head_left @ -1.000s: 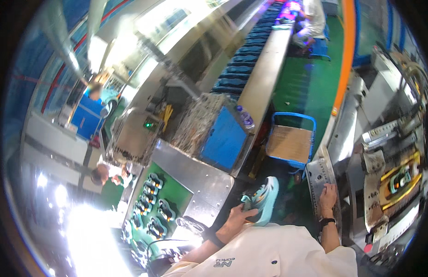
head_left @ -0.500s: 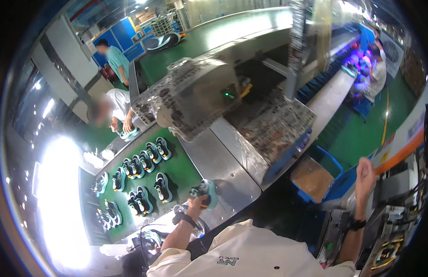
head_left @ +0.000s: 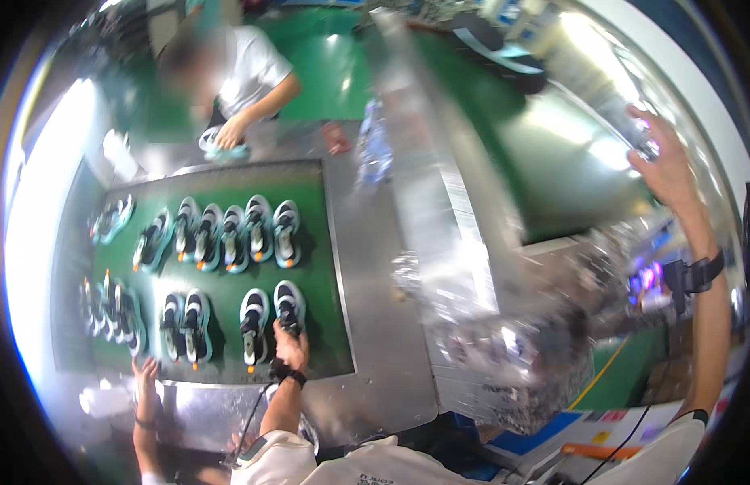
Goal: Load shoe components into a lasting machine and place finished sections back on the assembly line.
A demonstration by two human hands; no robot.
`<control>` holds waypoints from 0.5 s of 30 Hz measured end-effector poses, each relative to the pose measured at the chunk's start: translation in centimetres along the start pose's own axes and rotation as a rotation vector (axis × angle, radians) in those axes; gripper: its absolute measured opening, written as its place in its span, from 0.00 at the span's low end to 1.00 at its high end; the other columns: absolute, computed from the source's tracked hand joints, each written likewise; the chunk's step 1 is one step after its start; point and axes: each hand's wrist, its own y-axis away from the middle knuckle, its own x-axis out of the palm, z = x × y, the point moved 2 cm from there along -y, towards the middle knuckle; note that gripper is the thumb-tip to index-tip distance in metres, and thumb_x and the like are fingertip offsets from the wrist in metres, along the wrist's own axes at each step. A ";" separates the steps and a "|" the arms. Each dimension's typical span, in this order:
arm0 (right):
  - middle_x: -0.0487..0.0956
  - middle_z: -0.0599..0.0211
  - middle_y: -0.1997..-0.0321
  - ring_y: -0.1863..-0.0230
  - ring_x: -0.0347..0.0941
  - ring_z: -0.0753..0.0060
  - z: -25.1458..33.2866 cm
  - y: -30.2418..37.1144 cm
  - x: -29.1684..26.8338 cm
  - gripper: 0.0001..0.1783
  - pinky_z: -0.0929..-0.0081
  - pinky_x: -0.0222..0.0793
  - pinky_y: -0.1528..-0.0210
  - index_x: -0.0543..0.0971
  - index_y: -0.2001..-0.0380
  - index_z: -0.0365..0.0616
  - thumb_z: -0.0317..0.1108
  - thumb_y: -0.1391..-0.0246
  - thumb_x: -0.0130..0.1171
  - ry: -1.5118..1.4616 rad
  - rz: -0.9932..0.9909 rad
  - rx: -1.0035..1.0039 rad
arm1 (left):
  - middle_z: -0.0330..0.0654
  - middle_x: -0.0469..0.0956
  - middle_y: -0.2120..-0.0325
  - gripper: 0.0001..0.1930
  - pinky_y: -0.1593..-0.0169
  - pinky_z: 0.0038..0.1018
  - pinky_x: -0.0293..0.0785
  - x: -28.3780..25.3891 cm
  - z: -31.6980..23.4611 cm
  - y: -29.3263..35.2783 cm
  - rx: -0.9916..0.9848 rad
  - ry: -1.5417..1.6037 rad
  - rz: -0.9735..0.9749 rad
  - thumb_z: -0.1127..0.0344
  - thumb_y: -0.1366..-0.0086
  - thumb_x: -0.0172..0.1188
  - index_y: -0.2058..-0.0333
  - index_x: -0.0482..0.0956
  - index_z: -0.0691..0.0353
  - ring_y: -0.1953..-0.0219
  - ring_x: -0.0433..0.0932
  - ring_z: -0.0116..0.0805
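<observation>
On the near right part of a green belt (head_left: 229,319), my left hand (head_left: 290,347) grips the heel end of a black, white and mint sneaker (head_left: 287,299). Its sole rests on or just over the belt; I cannot tell which. Close beside it on the left stands a similar sneaker (head_left: 254,323). A pair of sneakers (head_left: 196,323) lies farther left, and a row of several sneakers (head_left: 233,234) stands behind. My right hand (head_left: 670,166) is raised far to the right, thumb and fingers apart, with nothing seen in it, near a blurred shiny surface.
A co-worker's hand (head_left: 146,376) reaches in at the near left. Across the belt, another person (head_left: 257,81) handles a sneaker (head_left: 221,144). A plastic-wrapped machine (head_left: 504,347) stands right of the metal table edge (head_left: 383,323). A dark shoe-shaped object (head_left: 504,52) lies beyond.
The view has turned left. My left hand has carried the sneaker from above the metal edge to the belt beside another. My right hand has swung up and forward.
</observation>
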 end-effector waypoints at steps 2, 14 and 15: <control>0.70 0.54 0.35 0.32 0.64 0.53 -1.0 -6.0 3.6 0.37 0.62 0.54 0.29 0.67 0.36 0.45 0.31 0.52 0.62 0.002 0.019 -0.009 | 0.56 0.74 0.49 0.40 0.52 0.48 0.74 -0.3 0.2 0.3 -0.015 0.031 -0.035 0.64 0.45 0.67 0.36 0.57 0.54 0.52 0.77 0.59; 0.74 0.42 0.42 0.40 0.70 0.53 -1.7 -22.0 16.1 0.38 0.65 0.64 0.38 0.65 0.35 0.37 0.35 0.47 0.66 -0.072 0.196 -0.135 | 0.60 0.73 0.48 0.36 0.48 0.44 0.74 -1.1 -0.6 0.3 0.133 0.134 -0.182 0.68 0.42 0.66 0.37 0.59 0.64 0.49 0.75 0.62; 0.75 0.41 0.44 0.43 0.72 0.53 0.1 -21.7 15.7 0.35 0.63 0.68 0.42 0.67 0.37 0.34 0.32 0.47 0.66 -0.118 0.263 -0.179 | 0.61 0.72 0.47 0.36 0.49 0.45 0.75 -1.2 -0.7 0.3 0.144 0.117 -0.194 0.70 0.43 0.66 0.37 0.59 0.65 0.50 0.75 0.62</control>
